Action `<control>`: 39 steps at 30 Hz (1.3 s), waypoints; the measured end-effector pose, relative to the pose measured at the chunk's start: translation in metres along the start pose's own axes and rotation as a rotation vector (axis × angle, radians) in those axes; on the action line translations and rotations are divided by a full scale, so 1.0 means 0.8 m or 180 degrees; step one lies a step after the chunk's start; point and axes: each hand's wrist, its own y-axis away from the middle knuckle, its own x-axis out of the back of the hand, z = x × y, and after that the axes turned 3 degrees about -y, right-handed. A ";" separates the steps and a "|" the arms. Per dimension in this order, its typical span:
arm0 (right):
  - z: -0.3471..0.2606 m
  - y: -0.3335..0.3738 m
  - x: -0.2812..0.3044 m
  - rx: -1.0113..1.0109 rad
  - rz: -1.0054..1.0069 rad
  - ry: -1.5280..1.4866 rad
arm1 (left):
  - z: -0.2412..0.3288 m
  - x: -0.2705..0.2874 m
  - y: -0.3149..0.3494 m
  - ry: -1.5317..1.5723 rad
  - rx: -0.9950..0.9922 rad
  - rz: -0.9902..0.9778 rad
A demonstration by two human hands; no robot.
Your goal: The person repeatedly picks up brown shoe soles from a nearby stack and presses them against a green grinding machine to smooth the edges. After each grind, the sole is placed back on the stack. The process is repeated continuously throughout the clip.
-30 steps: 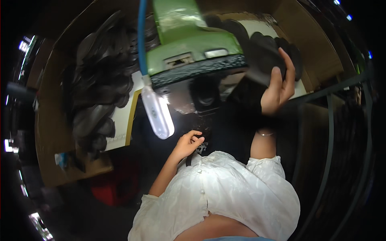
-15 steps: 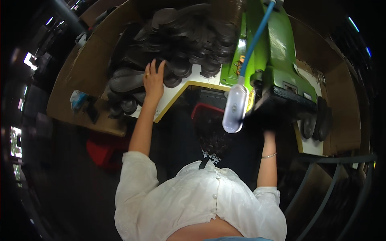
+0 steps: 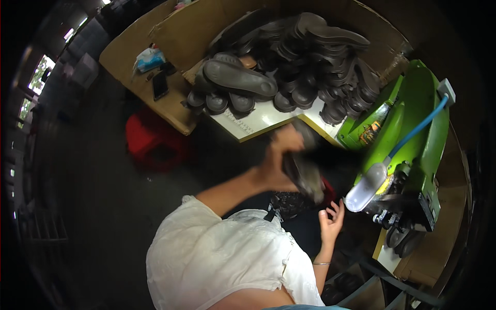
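Bare left hand (image 3: 279, 154), off left of the glossy green metal machine (image 3: 426, 147), is wrapped round a long dark-grey moulded sole (image 3: 305, 176) (motion blur, so fuzzy edges). Its length slants down machine-ward, lower end just beside the bare right hand (image 3: 330, 225), fingers loosely spread, empty, nearer the machine.

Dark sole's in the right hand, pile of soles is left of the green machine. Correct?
Wrong hand: the head view shows the blurred dark sole in the left hand; the right hand is open. The pile of soles is left of the green machine.
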 end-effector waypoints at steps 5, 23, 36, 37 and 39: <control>0.020 0.027 -0.043 0.0265 -0.0827 0.0024 | 0.088 -0.057 0.053 0.1463 0.1860 -0.0570; -0.028 -0.007 0.025 -0.0174 0.0483 -0.0324 | 0.086 -0.102 0.061 0.2617 0.2985 -0.1587; -0.092 -0.011 0.073 0.0310 0.2814 -0.1841 | 0.064 -0.045 0.048 0.2822 0.3568 -0.1231; -0.093 -0.015 0.052 0.0306 0.2568 -0.2378 | 0.056 -0.029 0.054 0.2388 0.3706 -0.1210; -0.073 -0.002 0.043 0.1278 0.0851 -0.3521 | 0.042 -0.010 0.037 0.1536 0.3305 -0.1481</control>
